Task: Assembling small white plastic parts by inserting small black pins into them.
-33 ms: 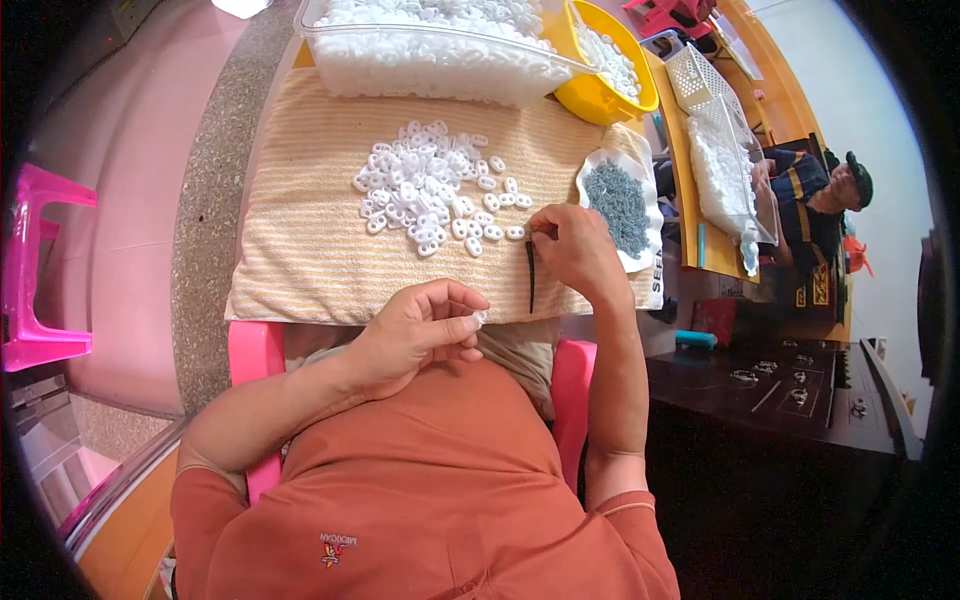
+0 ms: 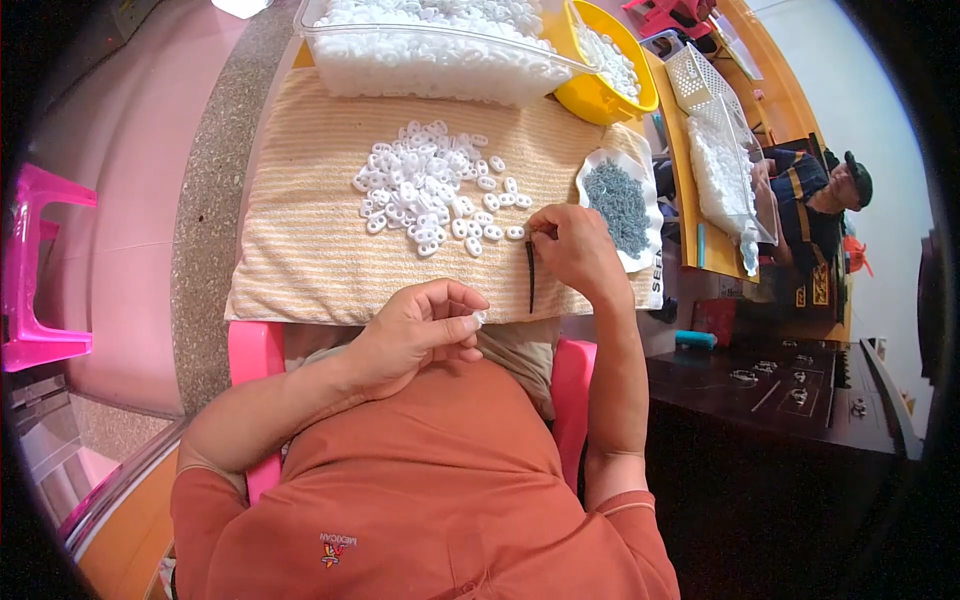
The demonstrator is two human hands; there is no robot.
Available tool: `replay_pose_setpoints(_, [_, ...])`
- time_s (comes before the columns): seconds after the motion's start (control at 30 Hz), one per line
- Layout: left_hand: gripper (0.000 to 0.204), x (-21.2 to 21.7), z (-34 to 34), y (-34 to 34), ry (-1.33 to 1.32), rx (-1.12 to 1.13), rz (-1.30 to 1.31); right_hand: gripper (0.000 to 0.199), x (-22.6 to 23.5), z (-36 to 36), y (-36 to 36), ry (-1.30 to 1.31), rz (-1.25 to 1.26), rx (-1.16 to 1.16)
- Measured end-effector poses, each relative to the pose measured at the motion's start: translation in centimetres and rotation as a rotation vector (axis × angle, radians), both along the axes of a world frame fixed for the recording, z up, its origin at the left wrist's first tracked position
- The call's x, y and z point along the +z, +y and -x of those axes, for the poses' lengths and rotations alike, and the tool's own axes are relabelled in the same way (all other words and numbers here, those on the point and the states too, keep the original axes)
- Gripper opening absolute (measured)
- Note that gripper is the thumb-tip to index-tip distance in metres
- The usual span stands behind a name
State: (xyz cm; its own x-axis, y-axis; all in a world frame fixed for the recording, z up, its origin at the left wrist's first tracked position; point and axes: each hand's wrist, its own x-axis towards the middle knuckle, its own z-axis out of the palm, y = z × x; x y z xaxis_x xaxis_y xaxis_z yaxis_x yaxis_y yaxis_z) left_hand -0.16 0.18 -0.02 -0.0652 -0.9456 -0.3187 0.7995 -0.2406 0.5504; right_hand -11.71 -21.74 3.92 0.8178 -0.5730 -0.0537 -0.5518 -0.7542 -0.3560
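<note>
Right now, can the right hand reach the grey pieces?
Likely yes: the grey pieces lie mostly uncovered in the white dish beside the right hand, though it seems to touch a black strip.

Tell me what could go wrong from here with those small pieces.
The small whitish piece sits at the tips of the left hand, around the near edge of the towel, so a slip might drop it toward the lap.
The right hand is close beside the scalloped white dish of grey pieces; a careless bump could spill some.
Its fingers could also scatter the loose white pieces nearby.
</note>
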Motion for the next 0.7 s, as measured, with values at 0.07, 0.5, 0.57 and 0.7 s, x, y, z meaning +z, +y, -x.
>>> replay_pose_setpoints(0.07, [0.019, 0.0, 0.0, 0.0, 0.004, 0.005, 0.002, 0.015, 0.0, -0.1, -0.1, 0.008, -0.003, 0.011])
replay_pose_setpoints(0.5, [0.021, 0.1, -0.4, 0.0, 0.059, 0.077, -0.021, 0.013, 0.2, 0.1, 0.4, 0.021, -0.043, 0.009])
replay_pose_setpoints(0.57, [0.020, 0.0, -0.3, 0.0, 0.075, 0.089, -0.021, 0.011, -0.1, 0.4, 0.5, -0.016, -0.046, 0.013])
replay_pose_setpoints(0.7, [0.018, 0.0, -0.3, -0.1, 0.060, 0.132, -0.007, 0.008, -0.5, 1.0, 0.8, -0.113, -0.006, 0.059])
